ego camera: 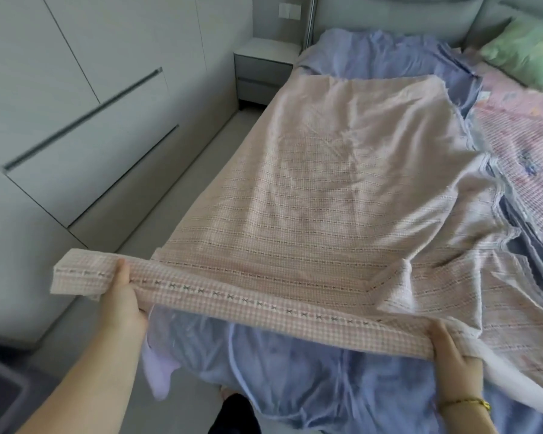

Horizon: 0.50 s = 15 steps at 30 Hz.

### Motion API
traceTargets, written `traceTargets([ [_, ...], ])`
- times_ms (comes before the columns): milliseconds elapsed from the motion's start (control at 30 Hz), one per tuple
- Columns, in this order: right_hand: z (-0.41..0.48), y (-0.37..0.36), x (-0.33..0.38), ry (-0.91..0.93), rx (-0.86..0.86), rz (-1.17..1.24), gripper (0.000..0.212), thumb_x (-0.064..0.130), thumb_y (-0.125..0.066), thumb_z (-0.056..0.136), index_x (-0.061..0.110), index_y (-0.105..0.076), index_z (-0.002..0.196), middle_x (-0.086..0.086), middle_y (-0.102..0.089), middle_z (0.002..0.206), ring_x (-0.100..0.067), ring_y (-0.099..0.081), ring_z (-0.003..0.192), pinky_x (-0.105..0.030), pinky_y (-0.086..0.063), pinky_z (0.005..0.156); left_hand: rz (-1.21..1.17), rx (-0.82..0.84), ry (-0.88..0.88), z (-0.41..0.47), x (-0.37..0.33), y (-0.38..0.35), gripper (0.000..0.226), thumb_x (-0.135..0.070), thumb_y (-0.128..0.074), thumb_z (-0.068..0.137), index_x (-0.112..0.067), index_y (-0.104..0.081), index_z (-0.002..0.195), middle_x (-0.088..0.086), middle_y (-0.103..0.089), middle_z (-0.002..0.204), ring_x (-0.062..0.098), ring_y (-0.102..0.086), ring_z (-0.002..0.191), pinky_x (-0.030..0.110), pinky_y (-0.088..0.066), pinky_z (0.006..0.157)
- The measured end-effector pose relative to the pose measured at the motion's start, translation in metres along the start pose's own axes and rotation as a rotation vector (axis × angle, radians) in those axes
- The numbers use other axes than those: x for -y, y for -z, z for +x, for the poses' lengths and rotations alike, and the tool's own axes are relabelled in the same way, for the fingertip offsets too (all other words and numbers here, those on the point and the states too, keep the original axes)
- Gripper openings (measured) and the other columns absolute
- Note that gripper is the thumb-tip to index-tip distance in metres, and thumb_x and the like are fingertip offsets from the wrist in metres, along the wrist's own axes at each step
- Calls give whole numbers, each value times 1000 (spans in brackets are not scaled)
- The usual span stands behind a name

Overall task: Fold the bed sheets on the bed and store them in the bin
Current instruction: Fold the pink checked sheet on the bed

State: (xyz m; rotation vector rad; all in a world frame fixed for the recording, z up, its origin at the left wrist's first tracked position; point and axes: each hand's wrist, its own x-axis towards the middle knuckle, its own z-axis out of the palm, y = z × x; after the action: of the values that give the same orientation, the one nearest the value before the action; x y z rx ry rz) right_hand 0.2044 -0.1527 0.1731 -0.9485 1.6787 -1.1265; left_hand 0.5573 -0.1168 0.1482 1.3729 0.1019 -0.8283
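A pink checked sheet [342,189] lies stretched lengthwise down the left half of the bed, folded into a long strip. Its near hem, a band with small bow marks, is lifted off the bed. My left hand [119,305] grips that hem near its left corner, thumb on top. My right hand [452,346] grips the hem at its right end, where the fabric bunches. A blue sheet [295,380] lies under it, hanging over the foot of the bed. The dark corner at the lower left [0,399] may be the bin.
A pink patterned bedspread [527,145] covers the right half of the bed, with a green pillow [524,51] at the headboard. A white nightstand [264,70] stands by the head. White wardrobe doors [60,104] line the left wall, with a narrow floor aisle between.
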Motion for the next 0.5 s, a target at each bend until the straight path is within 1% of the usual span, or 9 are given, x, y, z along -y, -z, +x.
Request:
traceTargets([
  [33,11,-2,3,7,-35,1,13,7,-49,93,1,-58,101,-1,-56,98,-11,-49,98,-18,-37,77,-26,18,4,7,-3,-9,24,-36,-41,97,-16,-53,95,-1,-58,90,16,-58,91,29,-46,82],
  [67,34,-7,7,-11,-102,6,18,10,-49,93,0,-56,107,-5,-51,103,-13,-44,100,-20,-33,79,-32,4,11,19,-6,-20,20,-35,-41,97,-21,-51,87,-5,-57,86,11,-59,83,23,-49,73],
  [100,45,-20,19,10,-156,17,23,12,-49,94,-1,-55,112,-6,-48,105,-14,-43,100,-21,-31,80,-24,-10,6,32,-8,-33,18,-34,-42,97,-23,-49,85,-8,-55,83,6,-57,75,17,-50,64],
  [133,55,-30,22,16,-156,30,27,14,-49,94,-2,-54,115,-6,-48,104,-14,-43,99,-22,-30,82,-15,-28,-8,44,-12,-43,17,-33,-42,97,-22,-50,86,-9,-54,81,5,-56,71,14,-51,61],
  [200,94,-55,36,-13,-196,4,28,18,-51,93,-1,-57,113,-5,-52,102,-15,-45,99,-25,-34,82,4,-41,2,83,-23,-72,21,-34,-45,96,-18,-54,107,-9,-56,82,7,-56,73,16,-51,72],
  [267,112,-68,53,-13,-227,15,24,20,-52,92,1,-60,104,-4,-53,95,-16,-46,97,-26,-38,78,17,-41,-11,102,-29,-90,41,-35,-49,94,-13,-47,130,-6,-61,96,7,-57,76,18,-50,77],
  [367,157,-97,77,1,-188,-1,39,25,-52,92,-3,-53,120,-8,-52,103,-19,-48,97,-28,-35,83,54,-22,-18,144,-40,-125,38,-35,-50,94,-15,-48,127,-7,-59,98,4,-58,72,16,-51,59],
  [400,179,-108,80,-1,-184,-27,44,28,-51,92,-3,-52,122,-11,-54,109,-22,-50,101,-29,-36,86,70,-22,-19,156,-43,-140,36,-34,-49,94,-15,-48,125,-7,-59,97,5,-58,75,16,-50,59],
  [500,232,-144,93,6,-188,-176,50,34,-50,93,-3,-50,125,-18,-52,128,-31,-48,119,-31,-35,93,154,-8,-51,196,-49,-180,42,-33,-45,97,-8,-45,130,2,-58,111,14,-58,102,24,-49,84],
])
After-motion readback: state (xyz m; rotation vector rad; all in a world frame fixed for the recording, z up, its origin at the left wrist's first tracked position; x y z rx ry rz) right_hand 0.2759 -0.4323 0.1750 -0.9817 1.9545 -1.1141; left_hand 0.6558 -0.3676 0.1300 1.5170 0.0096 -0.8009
